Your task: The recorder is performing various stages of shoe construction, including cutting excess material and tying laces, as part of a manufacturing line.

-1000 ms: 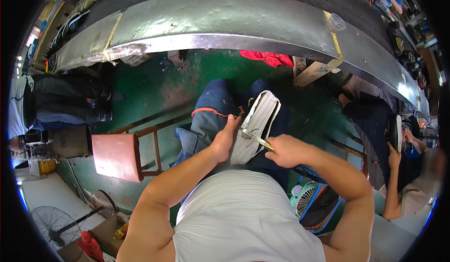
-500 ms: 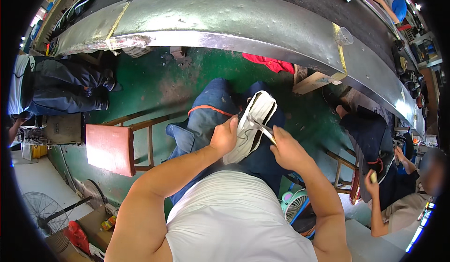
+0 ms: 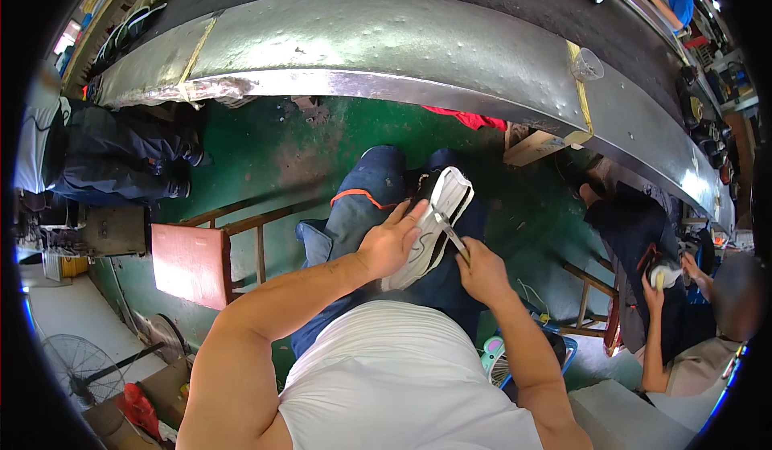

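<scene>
A white shoe with dark edging lies tilted across my lap, on blue work trousers. My left hand rests against its left side with the fingers stretched out and apart. Closed round the handle of a metal hammer is my right hand, on the other side of the shoe. The hammer's head touches or nearly touches the shoe's upper middle part.
Ahead runs a long metal-edged bench with a dark belt and a clear cup. A pink-topped stool stands left. Co-workers sit at both sides, the right one holding a shoe. A small fan is by my right arm.
My left fingers have straightened along the shoe's edge. The right hand and hammer have moved slightly down, and the handle points more toward me. The view has shifted a little.
</scene>
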`<state>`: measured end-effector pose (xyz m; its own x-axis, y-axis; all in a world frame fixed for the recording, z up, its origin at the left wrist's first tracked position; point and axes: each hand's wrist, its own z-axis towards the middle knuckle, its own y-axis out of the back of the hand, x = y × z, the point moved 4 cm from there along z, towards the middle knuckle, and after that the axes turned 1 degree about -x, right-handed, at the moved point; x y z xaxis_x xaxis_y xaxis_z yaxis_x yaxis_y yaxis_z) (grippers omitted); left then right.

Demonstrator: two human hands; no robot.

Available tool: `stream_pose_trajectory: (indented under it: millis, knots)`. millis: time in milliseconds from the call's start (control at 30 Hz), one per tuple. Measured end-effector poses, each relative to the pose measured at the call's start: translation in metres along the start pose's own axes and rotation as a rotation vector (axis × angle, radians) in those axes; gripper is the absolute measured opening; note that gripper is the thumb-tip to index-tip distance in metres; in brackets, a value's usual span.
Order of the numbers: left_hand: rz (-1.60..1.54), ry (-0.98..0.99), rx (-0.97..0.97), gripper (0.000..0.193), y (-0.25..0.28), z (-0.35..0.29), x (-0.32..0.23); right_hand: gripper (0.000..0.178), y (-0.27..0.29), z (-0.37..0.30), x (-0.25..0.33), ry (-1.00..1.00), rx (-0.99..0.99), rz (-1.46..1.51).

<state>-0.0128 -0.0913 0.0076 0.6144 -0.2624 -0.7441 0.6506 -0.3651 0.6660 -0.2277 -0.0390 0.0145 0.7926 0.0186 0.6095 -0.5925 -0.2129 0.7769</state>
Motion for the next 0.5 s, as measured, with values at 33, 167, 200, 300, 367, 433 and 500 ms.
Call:
stream_pose_trajectory:
  millis: [33, 167, 200, 300, 367, 433, 500]
  knots:
    - [0.0, -0.004, 0.014, 0.055, 0.007, 0.004, -0.011, 0.026, 0.005, -0.006, -0.007, -0.027, 0.054, -0.035]
    - [0.088, 0.136, 0.264, 0.057, 0.009, 0.013, -0.018, 0.021, 0.038, 0.014, -0.015, -0.398, 0.639, 0.556]
    - [0.123, 0.13, 0.228, 0.059, 0.009, 0.018, -0.01, 0.021, 0.052, 0.022, -0.004, -0.395, 0.641, 0.555]
    - [0.154, 0.162, 0.323, 0.059, 0.007, 0.023, -0.012, 0.027, 0.066, 0.043, 0.014, -0.152, 0.261, 0.372]
    - [0.184, 0.188, 0.369, 0.059, 0.012, 0.029, -0.019, 0.029, 0.041, 0.064, 0.007, -0.062, 0.164, 0.304]
    - [0.234, 0.228, 0.472, 0.06, 0.013, 0.027, -0.02, 0.035, 0.031, 0.081, 0.008, 0.026, 0.207, -0.043]
    - [0.262, 0.236, 0.495, 0.061, 0.019, 0.028, -0.024, 0.038, 0.046, 0.084, 0.012, 0.011, 0.231, 0.05]
